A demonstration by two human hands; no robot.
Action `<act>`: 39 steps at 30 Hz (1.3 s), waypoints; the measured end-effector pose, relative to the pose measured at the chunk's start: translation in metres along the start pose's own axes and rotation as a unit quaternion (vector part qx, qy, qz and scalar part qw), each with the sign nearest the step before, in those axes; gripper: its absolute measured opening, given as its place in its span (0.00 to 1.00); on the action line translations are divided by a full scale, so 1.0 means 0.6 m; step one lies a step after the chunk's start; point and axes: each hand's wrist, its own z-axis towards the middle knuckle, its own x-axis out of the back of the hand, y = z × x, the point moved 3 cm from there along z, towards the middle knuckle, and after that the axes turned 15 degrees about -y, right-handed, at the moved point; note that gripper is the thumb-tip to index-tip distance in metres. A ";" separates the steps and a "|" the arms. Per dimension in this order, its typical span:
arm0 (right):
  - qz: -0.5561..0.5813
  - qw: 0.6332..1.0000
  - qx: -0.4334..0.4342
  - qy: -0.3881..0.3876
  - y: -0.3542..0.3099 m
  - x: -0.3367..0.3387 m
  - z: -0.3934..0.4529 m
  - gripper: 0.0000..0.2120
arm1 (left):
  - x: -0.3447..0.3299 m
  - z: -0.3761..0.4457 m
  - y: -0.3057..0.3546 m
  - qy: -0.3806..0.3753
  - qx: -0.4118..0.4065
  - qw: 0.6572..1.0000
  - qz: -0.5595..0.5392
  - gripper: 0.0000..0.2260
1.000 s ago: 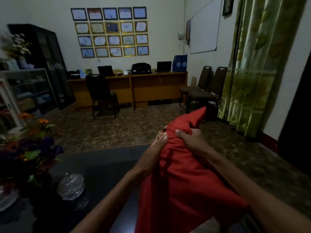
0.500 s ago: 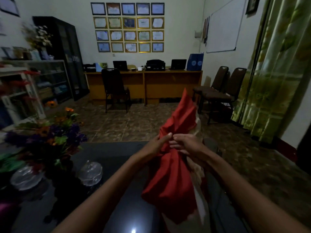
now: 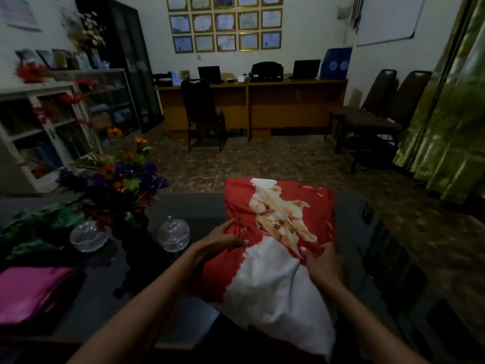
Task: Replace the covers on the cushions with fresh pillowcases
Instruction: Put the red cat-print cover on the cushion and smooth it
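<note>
Item: red-and-white cushion (image 3: 275, 232), now lowered flat at the table (image 3: 189, 206) far edge, no longer raised; our left hand (image 3: 223, 237) and right hand (image 3: 322, 266) pinch its cover, fitting unfinished.

A dark glossy table (image 3: 189, 208) is carrying everything; a red and white cushion (image 3: 273, 248) is lying flat toward its right side; two clear glass lidded dishes (image 3: 173, 233) are sitting beside a flower arrangement (image 3: 118, 179); green fabric (image 3: 34, 229) and a magenta fabric (image 3: 31, 292) are resting at its left.
</note>
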 end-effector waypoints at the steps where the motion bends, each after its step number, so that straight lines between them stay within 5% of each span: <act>1: -0.010 1.000 0.012 0.023 0.000 0.002 0.000 0.19 | -0.002 -0.001 -0.003 0.004 -0.015 1.000 -0.022 0.42; 7: -0.083 0.990 0.062 0.093 -0.033 0.078 0.001 0.04 | -0.027 0.001 -0.025 -0.001 -0.097 0.988 -0.118 0.42; 11: -0.138 0.971 0.114 0.156 -0.083 0.131 0.016 0.10 | -0.075 0.006 -0.071 -0.055 -0.107 0.964 -0.238 0.40; 17: -0.206 0.965 0.155 0.039 0.004 0.051 0.000 0.17 | -0.074 0.000 -0.121 -0.013 0.019 0.997 -0.077 0.28; 20: -0.303 0.940 0.141 0.071 0.081 0.010 0.008 0.22 | -0.077 -0.011 -0.135 0.011 0.071 0.995 -0.069 0.30; 22: -0.314 0.937 0.136 0.070 0.077 0.010 0.014 0.23 | -0.089 -0.023 -0.141 0.004 0.084 0.994 -0.070 0.18; 26: -0.335 0.933 0.128 0.042 0.037 0.012 0.013 0.26 | -0.085 -0.040 -0.168 0.042 0.076 0.993 -0.080 0.16; 28: -0.341 0.919 0.195 0.029 -0.001 -0.004 -0.002 0.27 | -0.075 -0.044 -0.183 0.053 0.088 0.991 -0.087 0.15; 31: -0.342 0.893 0.289 -0.038 -0.050 -0.058 -0.010 0.23 | -0.065 -0.052 -0.183 0.061 0.064 0.994 -0.067 0.13; 34: -0.335 0.896 0.288 -0.044 -0.062 -0.101 0.003 0.18 | -0.048 -0.061 -0.168 0.155 0.037 0.987 -0.009 0.23; 39: -0.257 0.934 0.245 -0.027 -0.069 -0.103 0.026 0.04 | -0.038 -0.061 -0.128 0.205 -0.036 0.977 0.038 0.10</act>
